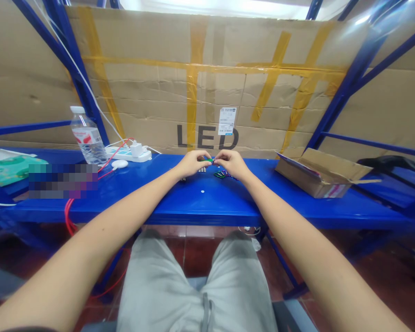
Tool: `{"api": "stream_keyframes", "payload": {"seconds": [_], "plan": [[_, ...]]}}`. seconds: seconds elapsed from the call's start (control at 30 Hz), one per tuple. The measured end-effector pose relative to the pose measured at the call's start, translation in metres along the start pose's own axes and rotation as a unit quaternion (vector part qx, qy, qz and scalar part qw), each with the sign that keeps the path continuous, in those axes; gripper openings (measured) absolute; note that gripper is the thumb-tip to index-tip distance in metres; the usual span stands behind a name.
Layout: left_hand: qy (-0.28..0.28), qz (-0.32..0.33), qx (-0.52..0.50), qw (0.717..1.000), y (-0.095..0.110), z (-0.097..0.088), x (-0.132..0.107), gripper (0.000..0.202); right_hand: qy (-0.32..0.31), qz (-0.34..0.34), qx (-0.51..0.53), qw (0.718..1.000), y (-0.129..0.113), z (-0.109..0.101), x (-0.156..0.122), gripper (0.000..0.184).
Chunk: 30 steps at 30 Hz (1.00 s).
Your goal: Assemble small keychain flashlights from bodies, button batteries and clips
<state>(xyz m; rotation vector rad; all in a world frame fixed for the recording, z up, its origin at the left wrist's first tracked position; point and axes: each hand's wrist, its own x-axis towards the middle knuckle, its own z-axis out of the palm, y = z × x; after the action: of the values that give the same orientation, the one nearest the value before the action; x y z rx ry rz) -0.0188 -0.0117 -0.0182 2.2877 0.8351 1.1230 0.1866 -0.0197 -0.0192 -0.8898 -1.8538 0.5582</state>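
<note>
Above the back of the blue table, my left hand (192, 163) and my right hand (231, 163) meet with fingertips pinched. Between them runs a small, thin green piece (207, 160), with a darker end at the right fingers; its kind is too small to make out. Both hands grip it. Beneath my right hand lies a loose bunch of green and purple strands (221, 174), partly hidden by that hand. Several tiny silvery pieces (202, 169) sit beside my left hand. Nearer to me is a small white disc (202, 191).
On the blue table (207, 207), an open cardboard box (318, 177) stands right. A water bottle (86, 136), a power strip (134, 153) with red and white cables, and a green packet (15, 168) are left. A large cardboard sheet (152, 92) and blue posts rise behind.
</note>
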Motion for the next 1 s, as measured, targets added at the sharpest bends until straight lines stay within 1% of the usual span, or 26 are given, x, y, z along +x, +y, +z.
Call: {"api": "stream_keyframes", "payload": {"seconds": [0.1,0.2,0.23,0.37,0.47,0.57,0.63,0.7,0.83,1.0], "plan": [[-0.012,0.01,0.008,1.0,0.004,0.0,-0.001,0.023,-0.013,0.005,0.005,1.0,-0.002,0.0,-0.001,0.006],[-0.004,0.038,0.061,0.997,0.009,0.001,0.0,0.019,-0.032,0.003,-0.003,0.999,-0.004,-0.002,-0.002,0.005],[-0.003,0.042,0.086,0.995,0.01,0.001,0.001,0.02,-0.038,-0.004,-0.021,0.999,-0.004,-0.003,-0.002,0.006],[-0.02,0.024,0.175,0.984,0.013,0.002,0.003,0.037,-0.061,-0.054,-0.138,0.987,-0.005,-0.005,-0.004,0.018],[-0.031,0.006,0.204,0.978,0.013,0.002,0.003,0.033,-0.081,-0.086,-0.179,0.977,-0.007,-0.005,-0.006,0.022],[-0.048,-0.001,0.182,0.982,0.012,0.0,0.001,0.023,-0.097,-0.101,-0.181,0.974,-0.01,-0.005,-0.008,0.023],[-0.053,0.005,0.164,0.985,0.012,0.0,0.0,0.015,-0.107,-0.097,-0.177,0.974,-0.01,-0.006,-0.008,0.023],[-0.045,0.018,0.153,0.987,0.012,0.0,-0.001,0.008,-0.114,-0.084,-0.175,0.974,-0.01,-0.006,-0.008,0.023],[-0.037,0.057,0.146,0.987,0.011,0.001,-0.003,0.007,-0.126,-0.047,-0.151,0.979,-0.007,-0.008,-0.007,0.026],[-0.053,0.102,0.183,0.976,0.017,0.002,-0.005,0.003,-0.15,0.012,-0.065,0.986,-0.009,-0.01,-0.008,0.031]]}}
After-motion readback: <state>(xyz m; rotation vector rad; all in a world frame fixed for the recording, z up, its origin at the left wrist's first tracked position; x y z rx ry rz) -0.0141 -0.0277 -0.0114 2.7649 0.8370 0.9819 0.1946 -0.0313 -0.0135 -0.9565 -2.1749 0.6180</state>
